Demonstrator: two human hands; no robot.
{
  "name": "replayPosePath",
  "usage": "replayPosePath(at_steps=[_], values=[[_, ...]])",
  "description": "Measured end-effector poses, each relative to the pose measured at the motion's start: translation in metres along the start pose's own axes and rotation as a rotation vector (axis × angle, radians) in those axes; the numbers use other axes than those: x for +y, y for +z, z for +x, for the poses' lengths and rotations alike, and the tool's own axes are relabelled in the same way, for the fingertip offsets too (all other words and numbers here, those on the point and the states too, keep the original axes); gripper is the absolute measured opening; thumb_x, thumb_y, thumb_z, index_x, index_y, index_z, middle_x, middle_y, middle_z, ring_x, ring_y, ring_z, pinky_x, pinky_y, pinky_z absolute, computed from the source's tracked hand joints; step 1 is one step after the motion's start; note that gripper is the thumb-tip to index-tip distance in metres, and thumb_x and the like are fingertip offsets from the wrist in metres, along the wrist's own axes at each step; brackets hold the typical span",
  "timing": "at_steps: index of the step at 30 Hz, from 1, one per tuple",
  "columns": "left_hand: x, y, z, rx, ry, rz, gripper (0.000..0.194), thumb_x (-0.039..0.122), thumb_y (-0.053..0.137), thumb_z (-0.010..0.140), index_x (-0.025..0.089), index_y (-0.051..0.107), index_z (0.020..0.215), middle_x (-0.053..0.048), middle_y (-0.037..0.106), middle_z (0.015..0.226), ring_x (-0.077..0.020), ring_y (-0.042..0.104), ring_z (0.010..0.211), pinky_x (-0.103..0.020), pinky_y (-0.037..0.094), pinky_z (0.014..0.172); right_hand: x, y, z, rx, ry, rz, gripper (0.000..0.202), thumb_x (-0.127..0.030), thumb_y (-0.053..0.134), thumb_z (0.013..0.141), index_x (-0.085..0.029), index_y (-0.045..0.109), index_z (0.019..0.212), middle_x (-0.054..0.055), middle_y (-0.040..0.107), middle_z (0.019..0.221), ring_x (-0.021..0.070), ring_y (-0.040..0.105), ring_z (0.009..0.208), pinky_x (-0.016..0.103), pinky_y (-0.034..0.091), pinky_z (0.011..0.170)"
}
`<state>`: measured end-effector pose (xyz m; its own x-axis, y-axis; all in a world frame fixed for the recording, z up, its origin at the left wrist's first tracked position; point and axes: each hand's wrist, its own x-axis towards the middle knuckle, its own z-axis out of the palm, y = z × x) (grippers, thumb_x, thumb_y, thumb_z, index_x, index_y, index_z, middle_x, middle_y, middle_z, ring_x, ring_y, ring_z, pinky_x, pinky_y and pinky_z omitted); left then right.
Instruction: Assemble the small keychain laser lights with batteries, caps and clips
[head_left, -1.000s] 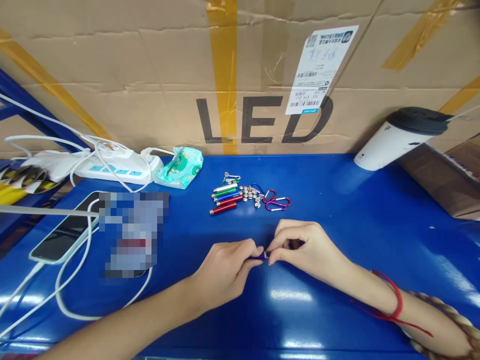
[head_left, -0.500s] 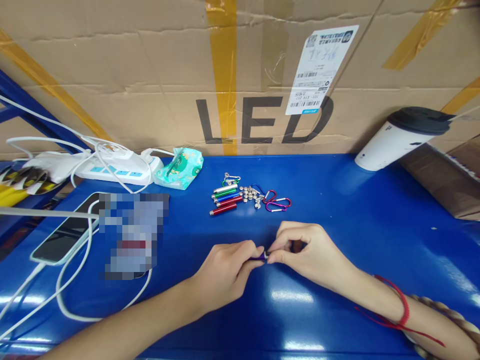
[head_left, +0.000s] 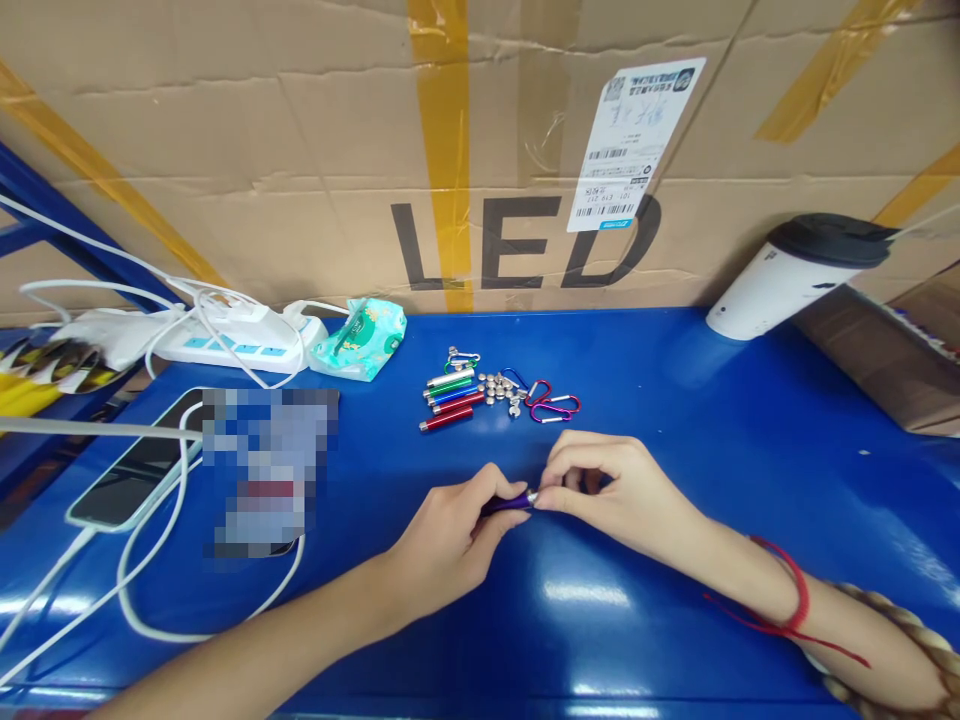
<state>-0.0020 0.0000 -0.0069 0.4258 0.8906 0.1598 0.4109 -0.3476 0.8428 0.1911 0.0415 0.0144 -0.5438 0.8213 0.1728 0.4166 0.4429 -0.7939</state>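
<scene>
Thumb and fingers of my left hand (head_left: 457, 525) are closed round a slim purple mini flashlight (head_left: 511, 502), which lies roughly level above the table. My right hand (head_left: 607, 485) pinches at its silver end, fingertips almost meeting those of the left; what exactly sits between them is too small to make out. Beyond the hands lie several similar tubes: red (head_left: 446, 419), blue (head_left: 454, 396), green (head_left: 450, 386) and silver (head_left: 450, 377). Beside them is a small pile of silver button cells (head_left: 495, 388). Carabiners in purple (head_left: 555, 408), red and blue lie to the right of the pile.
A large cardboard box (head_left: 315, 180) walls off the back of the blue table (head_left: 637, 640). A lidded paper cup (head_left: 787, 280) leans at right. On the left are a power strip (head_left: 232, 345), a tissue pack (head_left: 364, 340), a phone (head_left: 135, 470), a blurred-out item (head_left: 270, 470) and loose white cables.
Both hands have shifted slightly upward. More of the purple flashlight and its silver end now shows between my fingers. The things on the table have stayed put.
</scene>
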Motion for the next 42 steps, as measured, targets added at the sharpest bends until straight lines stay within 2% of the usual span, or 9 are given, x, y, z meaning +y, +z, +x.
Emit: replayPosePath(at_steps=[9,16,20,22,26,30,35,38,42], values=[[-0.006,0.003,-0.001,-0.011,0.191,0.136,0.012,0.017,0.041,0.091,0.021,0.044,0.08,-0.001,0.061,0.074,-0.014,0.062,0.065,-0.022,0.048,0.06,-0.002,0.001,-0.008,-0.147,-0.194,-0.108,0.027,-0.025,0.046,0.091,-0.018,0.065,0.074,0.001,0.059,0.07,0.0096,0.055,0.061,0.02,0.041,0.058],[-0.009,0.006,-0.002,0.036,0.328,0.335,0.019,0.016,0.038,0.093,0.018,0.05,0.079,0.0,0.057,0.066,-0.0114,0.054,0.055,-0.021,0.041,0.053,-0.013,0.008,-0.006,-0.229,0.081,0.112,0.043,-0.039,0.043,0.091,-0.015,0.054,0.056,-0.001,0.049,0.056,0.0071,0.045,0.047,0.019,0.036,0.044],[-0.006,0.005,-0.001,0.07,0.254,0.255,0.012,0.017,0.043,0.091,0.018,0.052,0.083,0.0,0.061,0.068,-0.0115,0.058,0.057,-0.02,0.044,0.054,-0.013,0.008,-0.005,-0.301,0.282,0.314,0.047,-0.051,0.044,0.087,-0.016,0.05,0.057,-0.004,0.042,0.05,0.0063,0.041,0.04,0.019,0.033,0.04],[-0.003,0.004,-0.001,0.069,0.181,0.177,0.006,0.017,0.046,0.09,0.019,0.052,0.091,0.0,0.065,0.075,-0.0123,0.063,0.064,-0.019,0.047,0.058,-0.013,0.007,-0.004,-0.297,0.303,0.337,0.047,-0.053,0.045,0.085,-0.015,0.051,0.058,-0.004,0.043,0.051,0.0061,0.042,0.04,0.019,0.033,0.041],[0.003,0.002,0.0,0.04,0.113,0.101,0.018,0.016,0.048,0.089,0.022,0.052,0.105,0.0,0.069,0.092,-0.0132,0.066,0.08,-0.019,0.05,0.068,-0.013,0.006,-0.004,-0.286,0.275,0.315,0.049,-0.052,0.04,0.088,-0.015,0.052,0.058,-0.004,0.044,0.05,0.0062,0.043,0.041,0.018,0.034,0.041],[0.005,0.001,0.002,0.075,0.062,0.087,0.016,0.016,0.048,0.089,0.021,0.056,0.102,0.0,0.069,0.089,-0.0133,0.066,0.077,-0.02,0.049,0.067,-0.008,0.003,-0.004,-0.158,0.126,0.071,0.045,-0.046,0.044,0.089,-0.016,0.055,0.057,-0.003,0.048,0.052,0.007,0.044,0.045,0.019,0.036,0.044],[0.005,0.0,0.002,0.105,0.022,0.047,0.017,0.017,0.047,0.089,0.02,0.056,0.102,-0.001,0.068,0.089,-0.0133,0.065,0.076,-0.02,0.05,0.068,-0.001,0.0,-0.005,0.156,-0.151,-0.102,0.022,-0.04,0.065,0.077,-0.019,0.066,0.083,0.002,0.06,0.075,0.0068,0.05,0.05,0.019,0.044,0.047],[0.005,0.0,0.002,0.098,0.001,0.038,0.016,0.018,0.047,0.089,0.02,0.056,0.102,-0.001,0.067,0.084,-0.0134,0.064,0.071,-0.021,0.049,0.065,-0.002,0.0,-0.006,0.202,-0.249,-0.124,0.015,-0.033,0.066,0.077,-0.02,0.069,0.083,0.003,0.062,0.079,0.0069,0.053,0.051,0.02,0.047,0.049],[0.005,-0.001,0.003,0.074,0.016,0.023,0.016,0.015,0.047,0.088,0.019,0.057,0.1,0.0,0.066,0.08,-0.0128,0.063,0.07,-0.02,0.048,0.064,-0.003,0.001,-0.005,0.214,-0.253,-0.153,0.012,-0.031,0.067,0.076,-0.02,0.071,0.076,0.002,0.063,0.075,0.008,0.055,0.052,0.02,0.047,0.048]])
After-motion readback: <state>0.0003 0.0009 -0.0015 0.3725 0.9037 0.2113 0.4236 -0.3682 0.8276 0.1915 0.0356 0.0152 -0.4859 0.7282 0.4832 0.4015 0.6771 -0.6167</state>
